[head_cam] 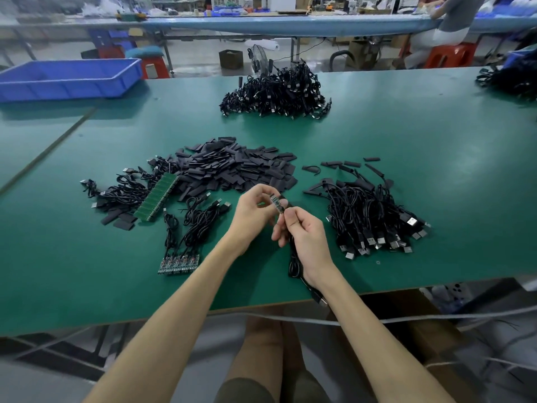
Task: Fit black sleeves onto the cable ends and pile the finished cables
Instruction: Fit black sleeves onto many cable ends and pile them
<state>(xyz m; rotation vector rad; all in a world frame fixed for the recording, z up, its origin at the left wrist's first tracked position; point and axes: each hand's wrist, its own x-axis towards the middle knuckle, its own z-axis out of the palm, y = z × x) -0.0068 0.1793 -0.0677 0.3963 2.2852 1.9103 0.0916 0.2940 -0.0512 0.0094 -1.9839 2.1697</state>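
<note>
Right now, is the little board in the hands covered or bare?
Bare: the board shows tiny parts between left hand and right hand.

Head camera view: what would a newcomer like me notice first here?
Dead centre, the left hand and right hand pinch one black cable with a small bare circuit board at its tip, above the green table. Just behind them sprawls a heap of flat black sleeves, and to the right lies a pile of cables with metal plugs.

Green table point(406, 135) bearing cable piles point(276, 91), loose black sleeves point(232, 167), blue tray point(66, 80).
</note>
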